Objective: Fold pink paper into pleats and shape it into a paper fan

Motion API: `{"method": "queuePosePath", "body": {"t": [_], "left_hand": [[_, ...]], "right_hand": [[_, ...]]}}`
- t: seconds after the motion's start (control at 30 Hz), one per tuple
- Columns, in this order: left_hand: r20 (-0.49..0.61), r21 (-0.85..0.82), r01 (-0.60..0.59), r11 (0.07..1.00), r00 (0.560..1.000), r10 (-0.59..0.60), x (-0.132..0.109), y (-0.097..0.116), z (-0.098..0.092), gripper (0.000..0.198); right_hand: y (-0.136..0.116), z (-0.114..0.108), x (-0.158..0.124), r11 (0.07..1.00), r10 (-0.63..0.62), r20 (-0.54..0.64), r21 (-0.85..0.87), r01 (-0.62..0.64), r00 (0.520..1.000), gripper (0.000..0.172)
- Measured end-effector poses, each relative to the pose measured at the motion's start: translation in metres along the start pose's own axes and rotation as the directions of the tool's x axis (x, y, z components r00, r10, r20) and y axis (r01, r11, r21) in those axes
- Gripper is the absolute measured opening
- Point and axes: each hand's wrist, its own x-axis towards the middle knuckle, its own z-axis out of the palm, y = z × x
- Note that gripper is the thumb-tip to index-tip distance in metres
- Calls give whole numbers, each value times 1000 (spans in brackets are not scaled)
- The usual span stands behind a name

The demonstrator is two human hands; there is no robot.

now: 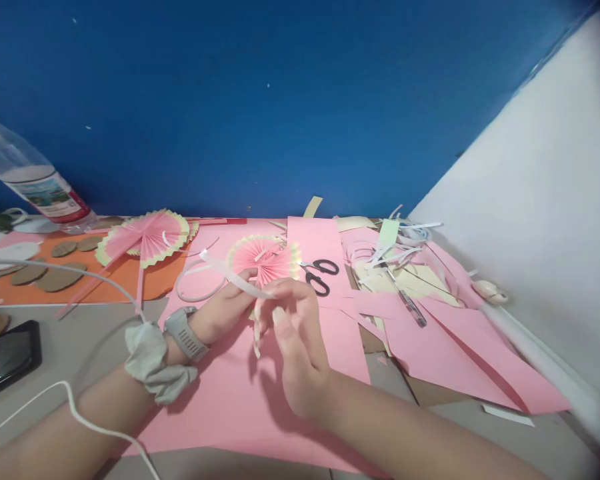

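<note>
My left hand and my right hand meet over a big pink paper sheet. Their fingertips pinch a thin white strip that runs up and to the left from them. Just behind the fingers lies a small pleated pink fan with a yellow rim. The left wrist wears a grey watch and a grey scrunchie.
Black scissors lie right of the small fan. A larger pink fan rests on orange paper with brown ovals. A plastic bottle, a phone, a white cable, paper scraps and a pen lie around.
</note>
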Motion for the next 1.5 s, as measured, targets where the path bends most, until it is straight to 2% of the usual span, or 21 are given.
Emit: {"method": "queuePosePath", "body": {"t": [0.13,0.3,0.43,0.53,0.67,0.73,0.8,0.9,1.03,1.13,1.23,1.33,1.5], "left_hand": [[27,-137,-1,991,1000,5,4,-8,-1,19],[86,-203,44,978,996,-27,4,-6,-1,16],[125,-172,66,983,991,-45,4,-3,-5,17],[189,-157,99,983,980,-68,4,-1,-7,28],[188,-129,123,984,977,-98,3,-1,-3,40],[174,-64,109,992,980,-96,2,-3,0,33],[163,-5,84,996,983,-82,1,-4,2,25],[163,33,64,997,984,-69,0,-3,4,26],[190,60,74,995,978,-84,1,-1,3,26],[206,-20,89,996,975,-83,3,-2,1,24],[189,-109,95,989,979,-74,4,-2,2,21],[151,-107,75,991,987,-59,4,1,3,16],[167,-104,62,993,985,-44,2,4,4,19]], "right_hand": [[20,-13,-1,985,-142,18,-99,143,990,18],[27,-30,11,910,-305,37,-283,303,952,22],[28,-37,17,864,-351,-47,-402,304,935,24],[30,-39,21,854,-393,-81,-401,331,916,25],[32,-39,23,864,-397,-97,-376,336,912,24],[31,-39,23,887,-346,-138,-371,276,928,24],[30,-38,22,923,-244,-180,-344,171,953,24],[29,-37,22,960,-109,-210,-275,48,972,23],[29,-36,23,967,-47,-187,-256,-2,981,22],[27,-35,23,960,25,-165,-272,-70,986,20],[26,-34,23,968,152,-120,-184,-172,981,21],[27,-33,23,956,286,-55,-50,-289,957,23],[27,-34,25,918,397,11,27,-397,918,24]]}}
